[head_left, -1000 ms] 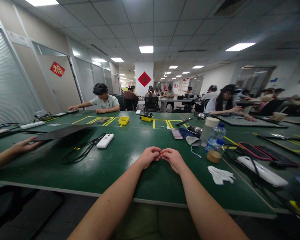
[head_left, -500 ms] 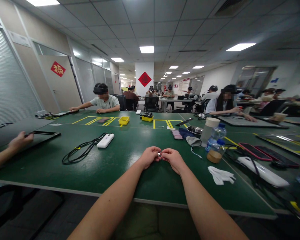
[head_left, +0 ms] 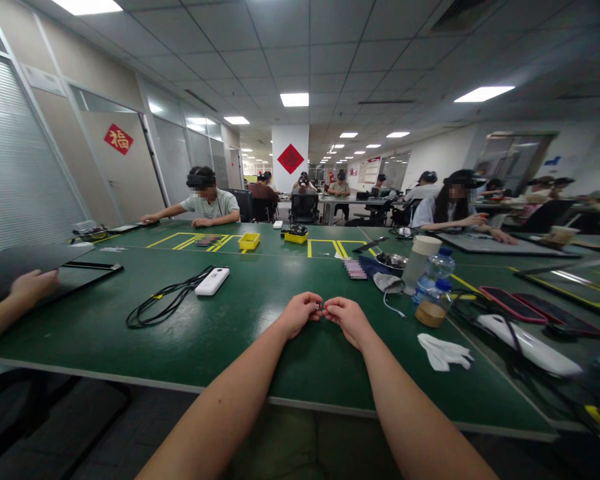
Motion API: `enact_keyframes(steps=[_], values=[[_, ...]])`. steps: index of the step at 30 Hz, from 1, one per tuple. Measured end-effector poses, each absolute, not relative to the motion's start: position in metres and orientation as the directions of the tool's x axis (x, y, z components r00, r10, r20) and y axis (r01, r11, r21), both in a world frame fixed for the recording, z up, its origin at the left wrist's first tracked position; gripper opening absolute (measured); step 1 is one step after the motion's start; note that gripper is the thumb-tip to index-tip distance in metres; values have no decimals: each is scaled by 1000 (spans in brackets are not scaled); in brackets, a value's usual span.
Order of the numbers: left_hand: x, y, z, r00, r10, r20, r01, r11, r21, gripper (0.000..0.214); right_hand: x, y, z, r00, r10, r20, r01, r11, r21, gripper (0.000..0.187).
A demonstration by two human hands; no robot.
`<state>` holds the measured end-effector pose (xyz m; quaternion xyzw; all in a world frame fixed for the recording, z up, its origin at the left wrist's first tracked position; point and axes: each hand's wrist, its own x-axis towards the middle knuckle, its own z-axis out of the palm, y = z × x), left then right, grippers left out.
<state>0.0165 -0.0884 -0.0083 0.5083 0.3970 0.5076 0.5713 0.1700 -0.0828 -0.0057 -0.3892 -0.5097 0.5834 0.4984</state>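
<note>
My left hand (head_left: 300, 312) and my right hand (head_left: 347, 319) rest together on the green table (head_left: 220, 333), fingertips meeting. Between them they pinch a tiny object (head_left: 321, 307), too small to name; it shows a glint of metal. Both hands are closed with the fingers curled in. A crumpled white tissue (head_left: 444, 351) lies to the right of my right hand. Beyond it stand two plastic bottles (head_left: 433, 283) and a pale cup (head_left: 414, 262).
A white power bank (head_left: 212, 281) with a black cable (head_left: 165, 300) lies left of centre. Another person's hand (head_left: 33, 287) rests on a dark flat panel (head_left: 25, 263) at the far left. Phones (head_left: 513, 303) and a white device (head_left: 530, 343) lie at the right. Several people sit at tables behind.
The person at the left swung the dark flat panel leftward and laid it down. My hands stayed together; a reddish speck between my fingertips gave way to a metallic glint.
</note>
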Motion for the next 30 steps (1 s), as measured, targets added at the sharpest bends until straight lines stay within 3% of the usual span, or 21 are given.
enact_keyframes(steps=[30], values=[[17, -85, -12, 191, 980, 57, -238, -10, 971, 23, 170, -82, -6, -214, 975, 58, -185, 18, -983, 10]])
